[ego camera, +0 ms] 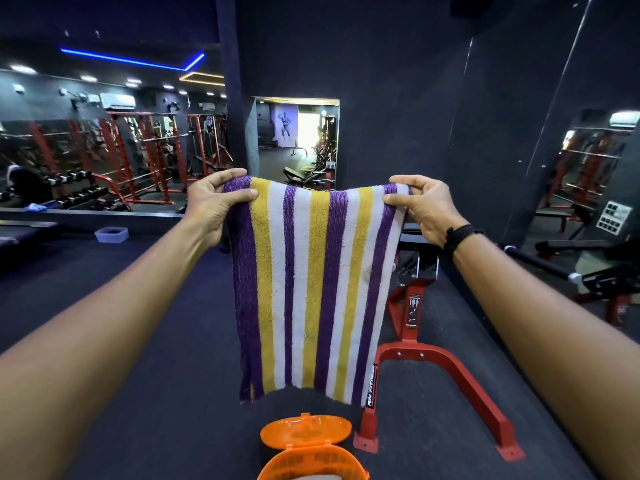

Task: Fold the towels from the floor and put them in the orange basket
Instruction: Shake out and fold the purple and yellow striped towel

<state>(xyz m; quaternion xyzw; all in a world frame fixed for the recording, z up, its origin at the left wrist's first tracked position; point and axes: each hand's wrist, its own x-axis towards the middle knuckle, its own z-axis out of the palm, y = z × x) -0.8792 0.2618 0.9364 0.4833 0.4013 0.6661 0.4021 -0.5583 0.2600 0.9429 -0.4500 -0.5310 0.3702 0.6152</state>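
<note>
Towel (311,289) held up at chest height, well above the floor, hanging flat with purple, yellow and white stripes running top to bottom. Doubled over, judging by two layers showing at its lower left corner. Top edge stretched between both hands, sagging a little in the middle. Left hand (211,202) pinched the upper left corner, thumb on the near face, fingers curled behind. Right hand (420,206) pinched the upper right corner the same way, thumb in front, fingers over the edge. Black cords (459,237) wound round the right wrist. Both arms reached out straight ahead.

Bottom hem hung just above the basket (311,459), apart from it. Basket orange, slatted, stood on the floor at the lower edge of view, its lid (306,431) flipped open toward the far side. Something pale lay inside; could not tell what.

Just right of the basket, red bench frame (446,368) with its foot on the dark floor (138,358), partly hidden behind the towel. Farther left, a small pale tub (111,234) on the floor beside the mirror wall. Red racks (152,150) and dumbbells (74,188) showed in the mirror. Blue light strip (131,60) overhead. Bright doorway (298,140) beyond the towel's top edge.
</note>
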